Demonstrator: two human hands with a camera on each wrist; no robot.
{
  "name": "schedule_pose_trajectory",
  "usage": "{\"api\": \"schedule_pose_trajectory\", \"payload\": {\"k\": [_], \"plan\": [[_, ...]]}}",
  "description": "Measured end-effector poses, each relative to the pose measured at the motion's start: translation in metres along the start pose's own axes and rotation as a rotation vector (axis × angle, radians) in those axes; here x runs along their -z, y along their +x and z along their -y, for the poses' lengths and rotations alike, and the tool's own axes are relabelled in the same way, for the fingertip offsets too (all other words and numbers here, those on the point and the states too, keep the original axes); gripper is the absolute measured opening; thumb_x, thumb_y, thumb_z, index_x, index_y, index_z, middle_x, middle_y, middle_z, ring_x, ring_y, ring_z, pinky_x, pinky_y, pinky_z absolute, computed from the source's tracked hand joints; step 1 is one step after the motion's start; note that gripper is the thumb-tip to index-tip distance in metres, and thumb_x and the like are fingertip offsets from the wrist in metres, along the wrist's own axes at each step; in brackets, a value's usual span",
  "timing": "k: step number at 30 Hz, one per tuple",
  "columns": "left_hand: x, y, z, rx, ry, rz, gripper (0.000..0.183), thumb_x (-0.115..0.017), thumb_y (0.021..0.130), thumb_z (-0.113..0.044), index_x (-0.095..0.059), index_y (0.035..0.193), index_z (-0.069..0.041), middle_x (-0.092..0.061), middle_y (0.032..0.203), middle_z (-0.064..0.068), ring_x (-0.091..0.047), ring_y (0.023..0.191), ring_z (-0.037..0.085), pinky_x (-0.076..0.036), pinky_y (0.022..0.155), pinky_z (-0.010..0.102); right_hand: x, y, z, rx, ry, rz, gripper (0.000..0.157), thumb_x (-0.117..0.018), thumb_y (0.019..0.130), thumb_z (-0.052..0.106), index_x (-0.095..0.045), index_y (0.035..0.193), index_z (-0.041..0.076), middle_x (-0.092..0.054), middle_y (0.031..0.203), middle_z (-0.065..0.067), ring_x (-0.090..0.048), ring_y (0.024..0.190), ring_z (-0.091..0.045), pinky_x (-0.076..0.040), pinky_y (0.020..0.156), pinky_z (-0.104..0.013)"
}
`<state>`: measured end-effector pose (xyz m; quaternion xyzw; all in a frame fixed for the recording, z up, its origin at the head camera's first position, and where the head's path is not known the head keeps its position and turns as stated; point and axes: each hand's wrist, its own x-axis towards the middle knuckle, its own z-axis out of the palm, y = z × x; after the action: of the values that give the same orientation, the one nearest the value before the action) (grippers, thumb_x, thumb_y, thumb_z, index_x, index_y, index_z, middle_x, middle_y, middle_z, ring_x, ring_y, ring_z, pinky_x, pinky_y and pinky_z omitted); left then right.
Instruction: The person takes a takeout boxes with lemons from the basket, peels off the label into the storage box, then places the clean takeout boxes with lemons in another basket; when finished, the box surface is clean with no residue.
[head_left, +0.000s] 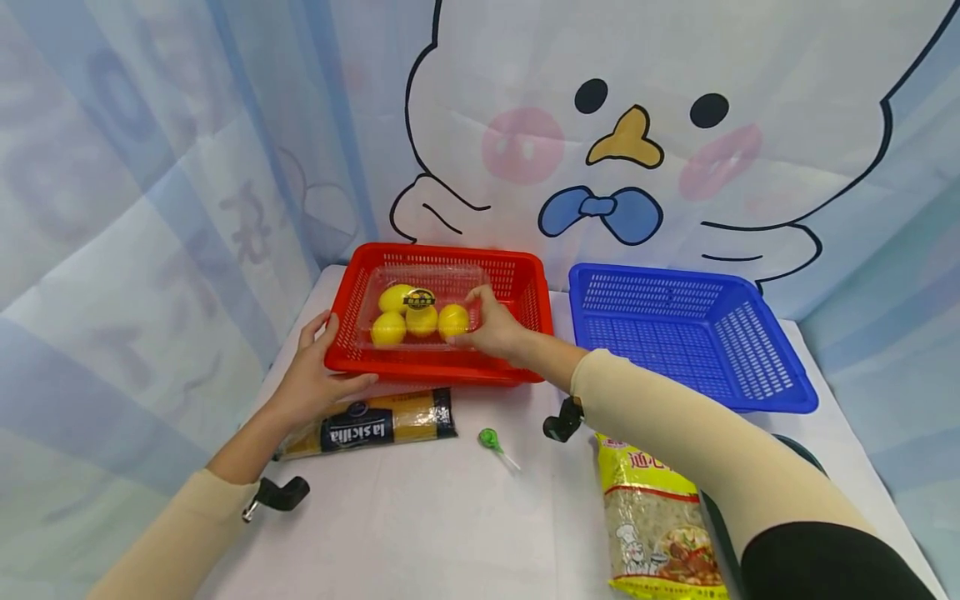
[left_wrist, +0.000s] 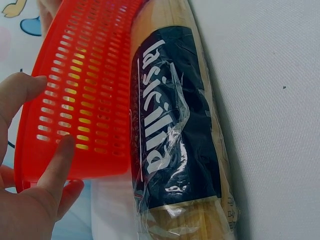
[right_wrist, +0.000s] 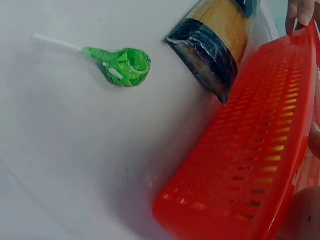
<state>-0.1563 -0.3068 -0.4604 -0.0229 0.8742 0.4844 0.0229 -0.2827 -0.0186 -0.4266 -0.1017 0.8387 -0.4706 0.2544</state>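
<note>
A clear plastic box (head_left: 420, 273) holds several yellow lemons (head_left: 388, 328) and carries a dark label on its lid. It sits inside the red basket (head_left: 442, 367). With thumb and fingers, my right hand (head_left: 495, 327) grips the right end of the box. My left hand (head_left: 317, 375) holds the basket's front left corner. In the left wrist view the thumb (left_wrist: 59, 162) presses against the perforated wall and another finger (left_wrist: 31, 86) reaches over the rim. Beneath the left hand lies a spaghetti pack (head_left: 367, 422), close along the basket's front.
A green-wrapped lollipop (head_left: 489, 439) lies in front of the red basket. To the right stands a blue basket (head_left: 645, 329). A yellow-and-clear food bag (head_left: 660, 525) lies near the right arm, partly covering a dark-edged object (head_left: 722, 533). Curtains close off the back and sides.
</note>
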Motion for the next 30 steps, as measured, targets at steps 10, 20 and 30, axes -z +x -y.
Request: {"api": "schedule_pose_trajectory", "payload": {"k": [10,20,30], "plan": [[-0.001,-0.001,-0.002,0.006,0.001,-0.001,0.117,-0.088,0.088,-0.036,-0.007,0.172,-0.022,0.003,0.177,0.007,-0.036,0.151,0.044,-0.051,0.109,0.055,-0.005,0.000,0.001,0.020,0.008,-0.110,0.068,-0.090,0.086,0.023,-0.037,0.129,0.024,-0.037,0.148,-0.021,-0.044,0.133,-0.037,-0.052,0.111,-0.048],[-0.001,-0.002,-0.001,0.015,-0.015,0.009,0.119,-0.088,0.088,-0.039,-0.005,0.172,-0.023,0.004,0.177,0.006,-0.036,0.152,0.043,-0.053,0.108,0.053,0.000,-0.001,-0.002,0.046,0.053,-0.119,0.051,-0.088,0.088,0.017,-0.052,0.124,0.016,-0.049,0.137,-0.009,-0.046,0.129,-0.031,-0.058,0.092,-0.035],[-0.002,-0.001,0.000,0.023,0.014,-0.003,0.121,-0.088,0.086,-0.044,-0.005,0.172,-0.023,0.004,0.177,0.006,-0.035,0.152,0.043,-0.051,0.109,0.054,0.012,-0.016,-0.001,0.077,0.024,-0.117,0.049,-0.090,0.086,0.020,-0.054,0.119,0.021,-0.052,0.133,-0.007,-0.050,0.126,-0.029,-0.060,0.082,-0.029]]}}
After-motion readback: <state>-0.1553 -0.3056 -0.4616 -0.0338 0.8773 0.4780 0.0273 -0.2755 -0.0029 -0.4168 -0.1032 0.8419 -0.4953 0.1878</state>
